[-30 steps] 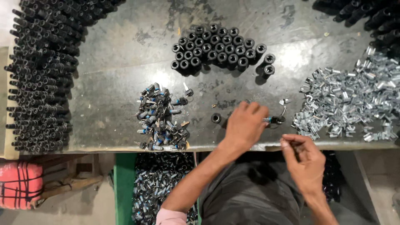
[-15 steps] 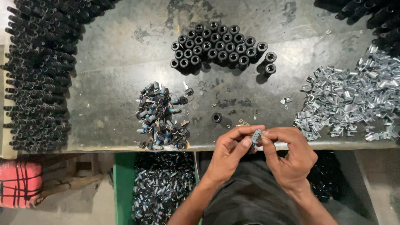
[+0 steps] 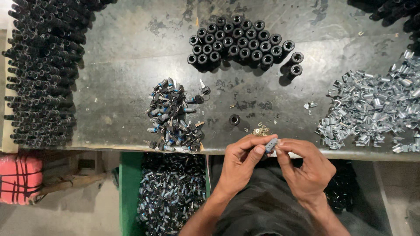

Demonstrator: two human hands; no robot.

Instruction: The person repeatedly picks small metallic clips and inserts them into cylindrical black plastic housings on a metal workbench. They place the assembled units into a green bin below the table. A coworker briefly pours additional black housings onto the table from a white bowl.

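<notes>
Both hands are meeting at the near edge of the bench (image 3: 131, 39), the left hand (image 3: 239, 164) and right hand (image 3: 306, 168) pinching one small silvery-blue part (image 3: 271, 144) between their fingers, closed on it at either end. Just beyond, one loose black sleeve (image 3: 235, 119) is lying apart from roughly thirty upright black sleeves (image 3: 238, 41), clustered far off.
</notes>
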